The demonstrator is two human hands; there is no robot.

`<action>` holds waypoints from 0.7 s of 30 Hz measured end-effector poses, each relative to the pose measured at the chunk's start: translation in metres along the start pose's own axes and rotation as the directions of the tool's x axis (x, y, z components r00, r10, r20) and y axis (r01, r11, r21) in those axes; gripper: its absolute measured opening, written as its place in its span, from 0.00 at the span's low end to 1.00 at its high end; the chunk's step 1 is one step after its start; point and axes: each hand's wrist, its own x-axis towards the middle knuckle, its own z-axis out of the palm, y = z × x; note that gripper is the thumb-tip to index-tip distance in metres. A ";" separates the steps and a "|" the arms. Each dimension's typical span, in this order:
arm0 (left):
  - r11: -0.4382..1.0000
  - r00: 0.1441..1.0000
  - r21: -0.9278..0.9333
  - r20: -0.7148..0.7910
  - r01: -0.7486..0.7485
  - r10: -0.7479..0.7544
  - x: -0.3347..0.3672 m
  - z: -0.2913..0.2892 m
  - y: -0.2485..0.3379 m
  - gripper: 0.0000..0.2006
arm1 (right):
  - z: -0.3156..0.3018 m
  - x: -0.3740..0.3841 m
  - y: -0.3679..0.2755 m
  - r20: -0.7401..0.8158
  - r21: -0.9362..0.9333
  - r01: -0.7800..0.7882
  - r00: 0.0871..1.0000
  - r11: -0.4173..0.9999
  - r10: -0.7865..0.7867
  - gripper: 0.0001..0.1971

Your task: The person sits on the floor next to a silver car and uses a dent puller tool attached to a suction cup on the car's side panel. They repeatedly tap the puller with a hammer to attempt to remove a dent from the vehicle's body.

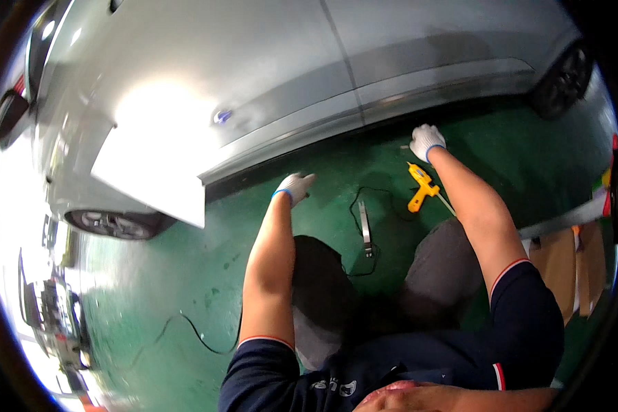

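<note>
Head view: blue tab marks a silver car; left hand hangs half open, apparently empty; metal tool lies on green floor; yellow glue gun rests near the right hand, fingers curled, hold unclear; the gun's handle, not nozzle, seems the safer grip.

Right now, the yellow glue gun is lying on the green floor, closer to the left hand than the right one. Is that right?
Not quite: the yellow glue gun is closer to the right hand than the left hand, as the head view shows. It does lie on the green floor.
</note>
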 end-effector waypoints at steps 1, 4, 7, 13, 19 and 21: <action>0.999 0.996 -0.024 -0.079 -0.030 0.028 0.007 -0.003 -0.022 0.33 | 0.001 0.000 -0.022 0.131 -0.039 0.110 0.986 0.993 -0.104 0.21; 0.991 0.933 0.063 -0.333 -0.118 0.132 0.003 -0.001 -0.015 0.32 | 0.012 -0.005 -0.038 0.359 -0.087 0.336 0.889 0.938 -0.285 0.21; 0.994 0.857 0.051 -0.502 -0.101 0.113 -0.004 -0.009 -0.015 0.30 | 0.015 -0.011 -0.053 0.418 -0.022 0.408 0.833 0.913 -0.363 0.23; 0.999 0.652 0.050 -0.757 0.001 0.037 -0.011 -0.018 -0.027 0.33 | 0.022 -0.014 -0.063 0.441 -0.037 0.462 0.803 0.886 -0.400 0.22; 0.991 0.612 0.106 -0.780 -0.076 0.130 -0.013 -0.027 0.015 0.32 | 0.042 0.007 -0.005 0.529 -0.176 0.583 0.736 0.793 -0.423 0.19; 0.984 0.771 0.040 -0.616 -0.173 0.161 -0.051 -0.040 0.028 0.28 | 0.064 0.001 -0.009 0.479 -0.068 0.577 0.735 0.814 -0.480 0.18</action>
